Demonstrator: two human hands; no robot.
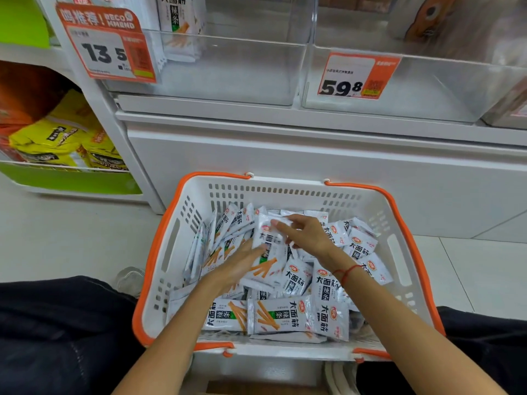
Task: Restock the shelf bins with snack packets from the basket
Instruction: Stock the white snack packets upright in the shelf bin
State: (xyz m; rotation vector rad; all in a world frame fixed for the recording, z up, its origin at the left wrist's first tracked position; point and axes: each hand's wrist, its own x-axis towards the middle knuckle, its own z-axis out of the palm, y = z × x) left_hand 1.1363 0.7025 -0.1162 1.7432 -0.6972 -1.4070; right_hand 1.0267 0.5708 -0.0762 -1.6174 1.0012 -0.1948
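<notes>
A white shopping basket point(199, 201) with orange rim and handles sits on the pale tiled floor point(57, 238), against the white base of the shelf unit point(285, 155). It is heaped with white snack packets point(288, 315) printed with black characters and orange sticks; they cover the bottom from wall to wall, lying at all angles, some on edge along the basket's left wall.

Both hands are down inside the basket, over the middle of the heap. The left hand point(239, 266) is blurred; its fingers look stretched out nearly straight and lie against the lower left side of one packet point(271, 252) that sits higher than the others. The right hand point(302, 235), a red string point(346, 272) round its wrist, is at the top of the same packet, fingers loosely bent with the tips on the packet's upper edge; whether they pinch it or only touch it I cannot tell.

Above the base, two clear plastic bins stand side by side on the shelf. The left bin point(242, 69) holds a few of the same packets upright in its back left corner and bears an orange price tag point(105, 44) reading 13.5. The right bin point(427, 89) bears a tag point(359, 75) reading 59.8. Yellow bags point(57, 138) fill a green-fronted compartment at far left. Dark trouser legs point(42, 323) flank the basket
</notes>
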